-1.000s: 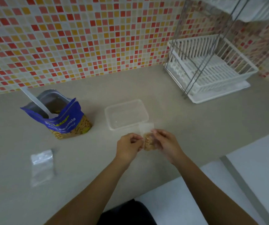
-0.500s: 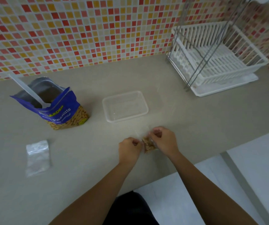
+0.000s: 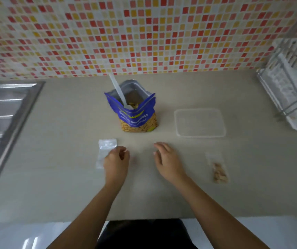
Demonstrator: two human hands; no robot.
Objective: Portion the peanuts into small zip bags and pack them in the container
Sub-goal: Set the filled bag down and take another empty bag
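Left grip [image 3: 116, 163]: a bare hand with fingers curled, lying over the lower right corner of an empty zip bag [image 3: 106, 149] that rests flat on the surface [image 3: 63, 177]. The corner is hidden under the hand, so I cannot tell whether the fingers pinch the plastic.

Right grip [image 3: 168, 159]: fingers loosely spread, palm down, holding nothing, positioned between the two small bags.

The filled zip bag [image 3: 218, 170] has its peanuts gathered in the lower half. It lies flat to the right of that hand and apart from it. It is outside the container [image 3: 199, 123], which sits beyond it, clear and rectangular.

The blue peanut bag [image 3: 137, 116] stands upright and open at centre, with a white spoon [image 3: 117, 91] leaning inside. The sink [image 3: 5, 123] is at far left and the dish rack [image 3: 291, 87] at far right, both blurred.
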